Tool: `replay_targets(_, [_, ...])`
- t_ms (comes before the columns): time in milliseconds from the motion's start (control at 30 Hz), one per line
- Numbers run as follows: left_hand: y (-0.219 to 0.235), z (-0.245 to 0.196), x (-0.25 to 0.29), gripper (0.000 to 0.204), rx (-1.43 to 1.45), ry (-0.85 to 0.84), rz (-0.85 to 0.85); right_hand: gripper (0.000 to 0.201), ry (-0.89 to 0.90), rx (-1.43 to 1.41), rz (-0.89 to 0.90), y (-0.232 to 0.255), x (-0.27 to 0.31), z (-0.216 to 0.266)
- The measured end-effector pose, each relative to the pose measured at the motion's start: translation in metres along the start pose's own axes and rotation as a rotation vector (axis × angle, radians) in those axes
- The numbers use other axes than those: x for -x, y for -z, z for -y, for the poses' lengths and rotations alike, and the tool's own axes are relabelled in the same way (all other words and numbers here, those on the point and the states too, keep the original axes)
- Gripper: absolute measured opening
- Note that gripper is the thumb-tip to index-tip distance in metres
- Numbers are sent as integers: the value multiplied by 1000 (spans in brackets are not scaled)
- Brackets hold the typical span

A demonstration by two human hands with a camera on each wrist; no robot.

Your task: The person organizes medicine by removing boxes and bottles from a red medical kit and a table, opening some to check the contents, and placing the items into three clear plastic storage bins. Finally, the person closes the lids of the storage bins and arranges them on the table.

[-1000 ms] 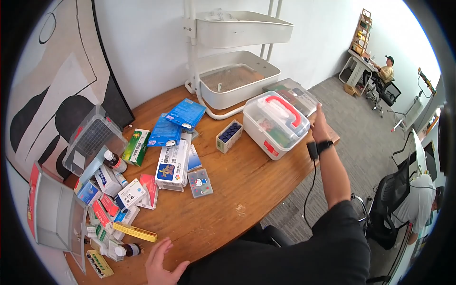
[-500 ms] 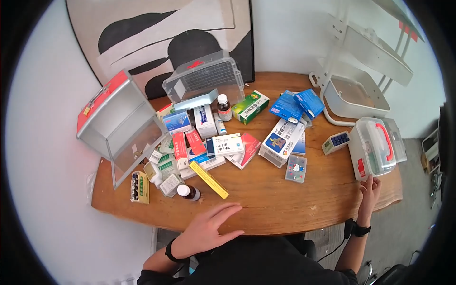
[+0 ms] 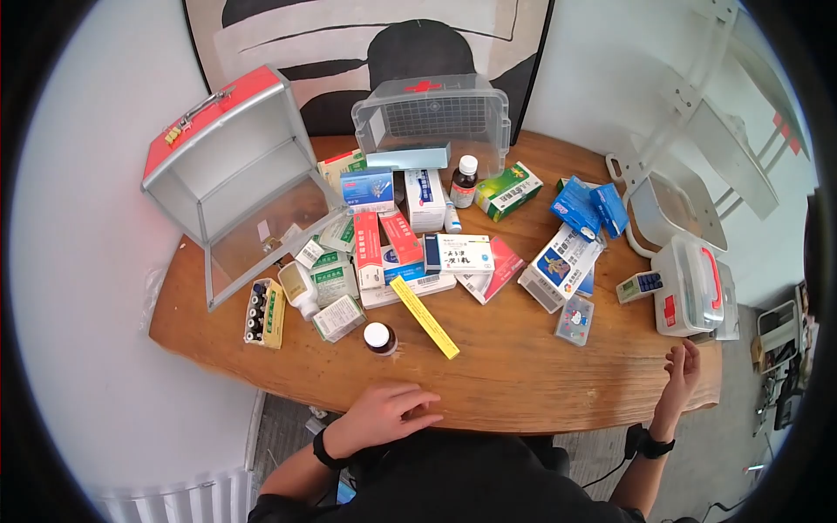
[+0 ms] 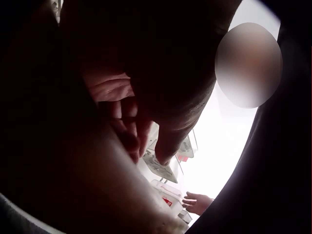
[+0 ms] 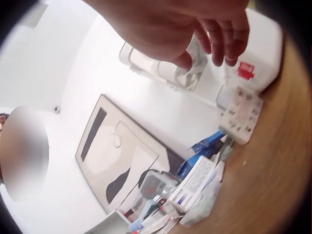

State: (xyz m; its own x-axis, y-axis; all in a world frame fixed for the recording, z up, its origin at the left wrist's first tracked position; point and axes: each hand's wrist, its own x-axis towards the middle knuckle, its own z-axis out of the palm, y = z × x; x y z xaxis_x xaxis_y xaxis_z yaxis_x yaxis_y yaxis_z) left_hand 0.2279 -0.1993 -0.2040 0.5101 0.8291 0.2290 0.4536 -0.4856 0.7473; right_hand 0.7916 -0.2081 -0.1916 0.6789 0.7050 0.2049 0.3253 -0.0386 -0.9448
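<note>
My left hand (image 3: 384,415) hovers at the front edge of the wooden table with its fingers loosely bent, holding nothing. Nearest to it are a brown bottle with a white cap (image 3: 380,338) and a long yellow box (image 3: 425,317). At the table's right end is my right hand (image 3: 683,370), fingers relaxed and nothing in them. It is just in front of a lidded white plastic case with a red handle (image 3: 680,296); in the right wrist view the fingers overlap the case (image 5: 265,51). Beside the case stands a small carton of dark-capped vials (image 3: 640,287).
Medicine boxes, including a red and white one (image 3: 368,251), lie heaped at left centre. Behind them is a clear bin (image 3: 432,113); an opened red-topped case (image 3: 240,157) stands left. Blue packets (image 3: 576,208) and a small clear case (image 3: 575,321) lie right of centre. A white trolley (image 3: 671,205) stands behind.
The head view has swung left and down. My right hand has come from the white case's far side to its front and drawn slightly away. My left fingers have relaxed from a wider spread.
</note>
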Motion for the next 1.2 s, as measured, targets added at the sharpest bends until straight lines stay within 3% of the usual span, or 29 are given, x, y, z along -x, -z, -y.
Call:
replay_targets(33, [1, 4, 0, 30, 22, -20, -4, 29, 134, 16, 62, -11, 8, 13])
replay_targets(100, [1, 6, -2, 28, 38, -70, -24, 23, 196, -25, 108, -50, 25, 65])
replay_targets(233, [-2, 9, -1, 25, 3, -181, -112, 19, 388, -15, 519, -142, 35, 131])
replay_targets(300, [-4, 10, -1, 24, -19, -194, -129, 20, 540, 294, 605, -192, 35, 174])
replay_targets(367, [-4, 8, -2, 24, -38, -220, -138, 27, 711, 261, 552, -249, 15, 189])
replay_targets(433, [-5, 7, -2, 24, -74, -238, -157, 34, 762, 356, 551, -303, -17, 209])
replay_targets(500, [-4, 4, -4, 24, -78, -237, -170, 46, 787, 297, 468, -361, -64, 200])
replay_targets(567, [-3, 2, -3, 24, -83, -240, -178, 60, 855, 440, 354, -405, -97, 198])
replay_targets(600, [-2, 1, -3, 23, -78, -212, -156, 60, 859, 440, 346, -417, -104, 201])
replay_targets(667, [-1, 0, -5, 23, -66, -195, -135, 71, 697, 513, 558, -436, -114, 204])
replay_targets(767, [1, 0, -4, 23, -47, -169, -108, 76, 664, 591, 666, -458, -129, 202])
replay_targets(967, [1, 4, -6, 21, 16, -157, -124, 61, 646, 711, 487, -486, -145, 184])
replay_targets(1033, [2, 3, -7, 21, 29, -162, -138, 54, 362, 596, 836, -485, -147, 191])
replay_targets(1200, [1, 3, -8, 22, 19, -159, -138, 41, 450, 393, 732, -475, -122, 194])
